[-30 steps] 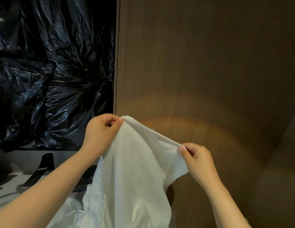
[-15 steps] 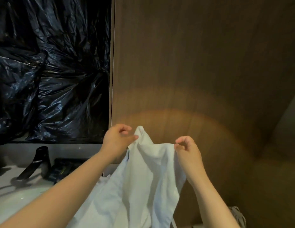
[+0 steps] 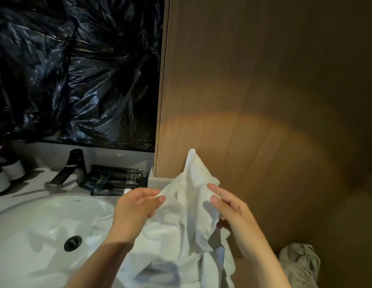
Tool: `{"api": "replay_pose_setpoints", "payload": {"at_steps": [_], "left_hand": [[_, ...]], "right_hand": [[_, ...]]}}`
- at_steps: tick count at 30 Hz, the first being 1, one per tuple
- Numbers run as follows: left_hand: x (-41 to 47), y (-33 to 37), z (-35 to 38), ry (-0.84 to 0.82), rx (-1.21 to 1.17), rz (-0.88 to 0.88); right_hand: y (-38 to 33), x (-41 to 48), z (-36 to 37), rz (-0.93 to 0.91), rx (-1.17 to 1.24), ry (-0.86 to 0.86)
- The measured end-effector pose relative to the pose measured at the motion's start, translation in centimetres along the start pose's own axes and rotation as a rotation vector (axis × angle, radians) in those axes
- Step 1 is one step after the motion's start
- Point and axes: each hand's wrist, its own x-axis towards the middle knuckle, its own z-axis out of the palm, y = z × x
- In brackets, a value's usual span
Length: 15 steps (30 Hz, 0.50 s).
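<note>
Dim wood-panelled wall (image 3: 264,90) beside black plastic sheeting (image 3: 77,69), above white sink (image 3: 25,235).

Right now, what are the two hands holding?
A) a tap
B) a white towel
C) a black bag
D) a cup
B: the left hand and the right hand both pinch a white towel held up between them.

Left hand (image 3: 137,206) and right hand (image 3: 229,207) hold white towel (image 3: 189,221) beside sink (image 3: 31,225).
</note>
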Motion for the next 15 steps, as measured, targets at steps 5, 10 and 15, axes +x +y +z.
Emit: {"api": "replay_pose_setpoints", "payload": {"at_steps": [5,10,15], "left_hand": [[-0.9,-0.5,-0.8,-0.012,-0.073,-0.003],[-1.6,-0.3,-1.0,-0.031,-0.086,0.066],[-2.0,0.2,-0.8,-0.078,-0.098,0.138]], "right_hand": [[0.0,-0.6,-0.1,0.011,0.148,-0.293],[-0.7,-0.7,1.2,-0.073,-0.017,-0.112],[-1.2,-0.9,2.0,-0.123,-0.095,-0.011]]}}
